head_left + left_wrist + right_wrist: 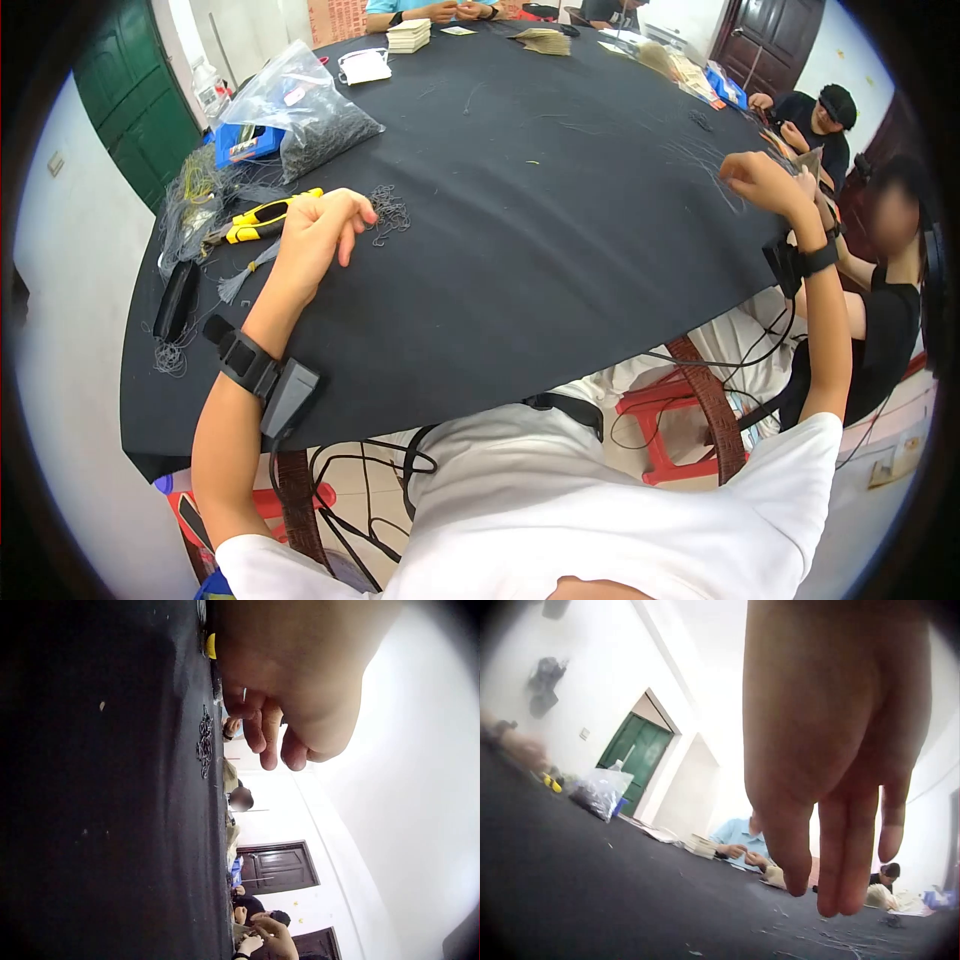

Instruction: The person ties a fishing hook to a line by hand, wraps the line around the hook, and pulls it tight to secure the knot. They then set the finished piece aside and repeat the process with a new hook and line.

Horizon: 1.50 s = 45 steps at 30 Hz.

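Loose-fingered and gripping nothing visible, the left hand [318, 232] hovers with the grey cord pile [389, 214] just right of its fingers on the worktop [470, 310], probably light, limp, snag-prone, best pinched by an outer loop, while the right hand [768, 186] dangles relaxed, seemingly empty.

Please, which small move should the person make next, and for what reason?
Probably lower the left hand to the small dark pile and pinch one piece. In the left wrist view, its fingers hang relaxed, apart from the pile, and seem to hold nothing. The right hand also looks free, but it is much farther from the pile.
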Tool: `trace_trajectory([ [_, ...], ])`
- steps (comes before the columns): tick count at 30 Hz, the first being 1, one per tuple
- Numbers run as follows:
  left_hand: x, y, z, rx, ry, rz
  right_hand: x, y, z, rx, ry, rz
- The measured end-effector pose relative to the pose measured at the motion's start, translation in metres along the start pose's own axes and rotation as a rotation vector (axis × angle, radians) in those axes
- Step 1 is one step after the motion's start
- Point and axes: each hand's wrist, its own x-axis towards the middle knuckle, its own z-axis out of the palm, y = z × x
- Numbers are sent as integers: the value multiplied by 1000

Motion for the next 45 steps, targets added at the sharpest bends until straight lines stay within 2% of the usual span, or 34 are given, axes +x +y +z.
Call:
trace_trajectory([
  [2, -1, 0, 1, -11, 14, -6, 9, 23, 17, -37, 105, -62],
  [5, 0, -2, 1, -35, 44, 3, 28, 30, 38, -49, 0, -24],
  [6, -1, -2, 0, -48, 45, -16, 31, 21, 39, 35, -54, -8],
  [8, 0, -2, -1, -59, 38, -44, 39, 30, 50, 147, -32, 1],
  [14, -1, -1, -4, -12, 7, -102, 52, 32, 61, 107, -17, 51],
  [18, -1, 0, -1, -15, 37, -77, 56, 28, 68, -25, 33, 12],
  [20, -1, 4, 1, -18, 79, -121, 56, 21, 70, 27, 107, -106],
  [22, 0, 5, -1, -103, 77, -135, 58, -12, 65, 156, 173, -192],
  [23, 0, 7, 0, -151, 87, -153, 61, -34, 64, 320, 199, -264],
  [25, -2, 6, -2, -244, 52, -241, 59, -95, 56, 529, 151, -278],
  [27, -5, 14, 7, -308, 31, -273, 60, -153, 53, 773, 21, -422],
  [28, -5, 19, 12, -339, 20, -285, 61, -184, 47, 761, 12, -520],
  [29, -5, 21, 14, -336, -36, -276, 62, -210, 45, 881, 0, -657],
  [31, -6, 28, 21, -435, -108, -274, 68, -252, 45, 1161, -152, -708],
  [32, -7, 30, 22, -491, -139, -277, 65, -269, 37, 1261, -208, -620],
  [33, -8, 29, 19, -592, -201, -341, 68, -284, 41, 1364, -179, -586],
  [36, -8, 25, 15, -710, -320, -427, 83, -299, 64, 1506, -104, -485],
  [37, -8, 23, 15, -709, -262, -455, 87, -300, 69, 1525, -89, -450],
  [40, -8, 21, 17, -631, -271, -409, 90, -289, 78, 1596, -186, -368],
  [41, -10, 27, 21, -585, -212, -414, 91, -286, 82, 1629, -227, -373],
  [45, -12, 21, 23, -475, -231, -373, 90, -287, 91, 1637, -251, -398],
])
